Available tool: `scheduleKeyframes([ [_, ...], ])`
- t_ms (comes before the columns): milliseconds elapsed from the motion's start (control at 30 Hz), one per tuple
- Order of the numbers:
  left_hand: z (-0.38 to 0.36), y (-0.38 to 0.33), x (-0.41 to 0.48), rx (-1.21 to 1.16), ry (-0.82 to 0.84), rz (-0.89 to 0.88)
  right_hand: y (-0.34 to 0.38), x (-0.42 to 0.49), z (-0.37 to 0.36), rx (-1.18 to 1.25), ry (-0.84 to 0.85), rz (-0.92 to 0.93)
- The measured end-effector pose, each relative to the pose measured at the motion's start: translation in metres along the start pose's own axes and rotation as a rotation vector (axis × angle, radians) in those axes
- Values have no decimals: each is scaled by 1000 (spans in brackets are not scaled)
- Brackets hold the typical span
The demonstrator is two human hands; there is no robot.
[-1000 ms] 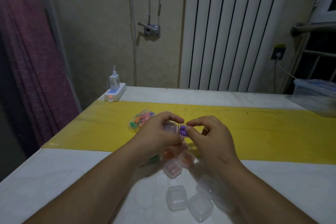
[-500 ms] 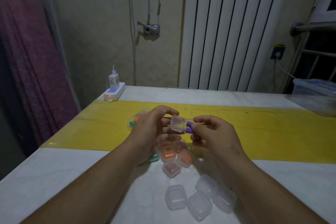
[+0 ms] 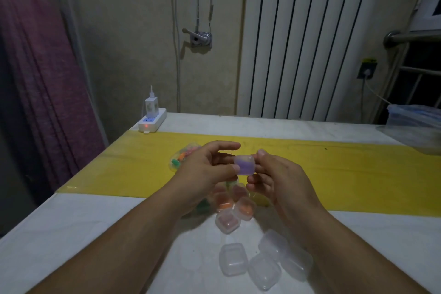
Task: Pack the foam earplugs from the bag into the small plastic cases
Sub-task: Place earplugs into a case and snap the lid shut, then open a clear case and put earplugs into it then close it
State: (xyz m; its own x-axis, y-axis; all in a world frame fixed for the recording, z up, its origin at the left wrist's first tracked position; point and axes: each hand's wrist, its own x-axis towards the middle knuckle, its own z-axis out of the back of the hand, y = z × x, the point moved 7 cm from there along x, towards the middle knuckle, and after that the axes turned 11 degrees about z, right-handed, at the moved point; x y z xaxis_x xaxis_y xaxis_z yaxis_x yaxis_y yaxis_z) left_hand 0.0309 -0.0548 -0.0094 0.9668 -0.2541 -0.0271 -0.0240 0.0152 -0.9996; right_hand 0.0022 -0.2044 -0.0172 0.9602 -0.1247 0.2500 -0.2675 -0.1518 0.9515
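Both hands on one case [image 3: 244,165], lifted above the table [image 3: 71,227]. The left hand [image 3: 205,169] pinches its left edge with the thumb, forefinger stretched out over the top. The right hand [image 3: 281,179] closes on its right side, a fingertip at the upper corner and the other fingers curled beneath. A tight two-handed hold, and purple shows through the clear wall: an earplug [image 3: 244,167] is inside. Whether the lid is fully down, I cannot tell.

Just left of the case and a little beyond it, half hidden by the left hand, lies the bag [image 3: 183,157] with bright plugs in it. Below the case, toward the person, sit the filled cases [image 3: 224,203], orange and pinkish, bunched close. Nearer still, the empty cases [image 3: 232,259], four clear ones touching in a cluster. Under and behind the case runs a yellow strip [image 3: 358,174]. Far left beyond it, at the table's corner, a power strip [image 3: 152,123] glows red
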Motion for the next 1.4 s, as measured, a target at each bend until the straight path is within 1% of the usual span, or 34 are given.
scheduleKeyframes([
  [67, -2, 0, -1, 28, 14, 3, 2, -3, -1, -111, 21, 23],
  [133, -1, 1, 0, 72, -3, 5, 4, 0, 6, -247, -16, 58],
  [233, 7, -2, 2, 94, -101, -3, 13, 7, 17, -370, -65, 134],
  [300, 12, -5, 1, 105, -157, -19, 16, 7, 20, -399, -52, 155],
  [367, 16, -7, 0, 119, -202, -35, 12, 6, 19, -380, -20, 119],
  [433, 18, -7, 0, 134, -235, -45, 5, 6, 21, -428, -14, 85],
  [633, 21, -5, 1, 188, -278, -60, 9, 10, 31, -843, -21, 66],
  [733, 24, -5, 1, 203, -306, -72, 5, 11, 32, -970, 5, 38],
  [833, 29, -7, 1, 208, -354, -87, 4, 8, 31, -1009, 13, 21],
  [967, 37, -10, -2, 154, -418, -78, 1, 9, 32, -1023, 17, -4],
  [1033, 40, -12, -3, 171, -446, -101, -1, 9, 27, -1061, 63, -6],
  [1133, 46, -15, -3, 258, -487, -157, -4, 7, 11, -1190, 173, 53],
  [1233, 57, -16, -3, 309, -554, -189, -3, 6, 0, -1260, 211, 154],
  [1333, 69, -12, -2, 323, -598, -172, 4, 9, -4, -1176, 181, 231],
  [1400, 76, -11, -1, 338, -628, -165, 7, 12, -6, -1107, 158, 241],
])
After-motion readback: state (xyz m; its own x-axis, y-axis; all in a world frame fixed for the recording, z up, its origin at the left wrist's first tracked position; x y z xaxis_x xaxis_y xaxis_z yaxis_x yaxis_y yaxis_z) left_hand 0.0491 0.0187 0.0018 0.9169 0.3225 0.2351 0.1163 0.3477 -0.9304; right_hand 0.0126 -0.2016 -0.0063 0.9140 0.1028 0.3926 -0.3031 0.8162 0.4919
